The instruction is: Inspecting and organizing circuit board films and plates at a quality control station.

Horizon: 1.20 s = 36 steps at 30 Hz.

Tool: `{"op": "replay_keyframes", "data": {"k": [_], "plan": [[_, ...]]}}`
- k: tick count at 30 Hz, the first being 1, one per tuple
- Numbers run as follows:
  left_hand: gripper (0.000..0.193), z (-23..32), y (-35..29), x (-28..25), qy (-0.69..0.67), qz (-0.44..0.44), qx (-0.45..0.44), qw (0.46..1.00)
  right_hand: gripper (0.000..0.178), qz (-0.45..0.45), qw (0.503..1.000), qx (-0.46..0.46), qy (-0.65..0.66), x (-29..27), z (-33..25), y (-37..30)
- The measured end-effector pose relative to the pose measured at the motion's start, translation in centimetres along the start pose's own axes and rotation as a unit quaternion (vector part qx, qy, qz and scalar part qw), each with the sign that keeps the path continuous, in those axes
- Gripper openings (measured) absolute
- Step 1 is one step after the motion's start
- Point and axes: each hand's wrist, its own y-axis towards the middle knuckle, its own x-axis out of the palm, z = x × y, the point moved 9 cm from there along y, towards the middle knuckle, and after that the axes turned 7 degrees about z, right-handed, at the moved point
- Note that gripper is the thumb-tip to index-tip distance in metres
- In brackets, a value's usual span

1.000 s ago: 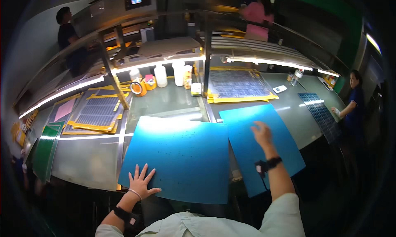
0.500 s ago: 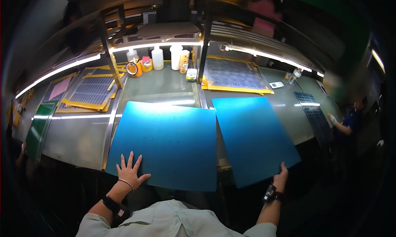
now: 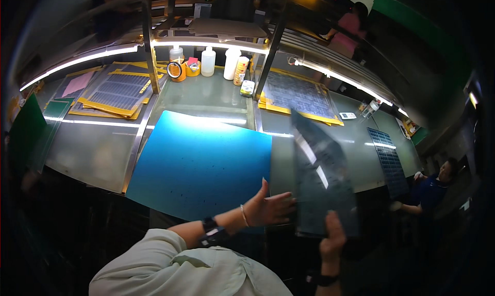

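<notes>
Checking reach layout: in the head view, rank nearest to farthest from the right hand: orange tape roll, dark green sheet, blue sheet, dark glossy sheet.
1. Dark glossy sheet: held in the right hand.
2. Blue sheet: just left of that hand.
3. Orange tape roll: farther left, toward the back.
4. Dark green sheet: far left, near the view's rim.

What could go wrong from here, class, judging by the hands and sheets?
The dark sheet might slip: only the right hand clearly grips it, at its near edge, while the left hand is open. The left forearm, crossing over a near part of the blue sheet, could nudge it.
</notes>
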Motion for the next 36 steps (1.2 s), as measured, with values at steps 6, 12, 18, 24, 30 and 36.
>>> {"op": "replay_keyframes", "data": {"k": [6, 12, 18, 24, 30, 36], "plan": [[0.083, -3.2, 3.8, -5.3, -0.063, 0.134, 0.005, 0.989, 0.065, -0.19, 0.979, 0.023, -0.066, 8.2, -2.3, -3.8], [0.079, -2.1, 5.8, -3.9, -0.09, 0.088, 0.052, 0.991, 0.041, -0.149, 0.987, 0.024, 0.048, 10.2, -4.3, -0.9], [0.082, -2.1, 6.1, -4.5, -0.097, 0.125, 0.036, 0.987, 0.011, -0.132, 0.991, 0.005, 0.006, 7.9, -3.1, 2.2], [0.049, -1.0, 5.7, -12.3, 0.246, 0.477, 0.051, 0.842, 0.012, 0.061, 0.983, 0.027, -0.17, -5.6, 3.6, 12.9], [0.069, -0.3, 6.5, -11.7, 0.292, 0.505, 0.081, 0.808, 0.01, 0.153, 0.936, -0.233, -0.217, -13.1, -11.3, 16.3], [0.092, 2.2, 2.2, -6.3, 0.147, 0.331, 0.037, 0.931, 0.017, 0.079, 0.967, 0.005, -0.241, -14.2, -1.4, 6.6]]}}
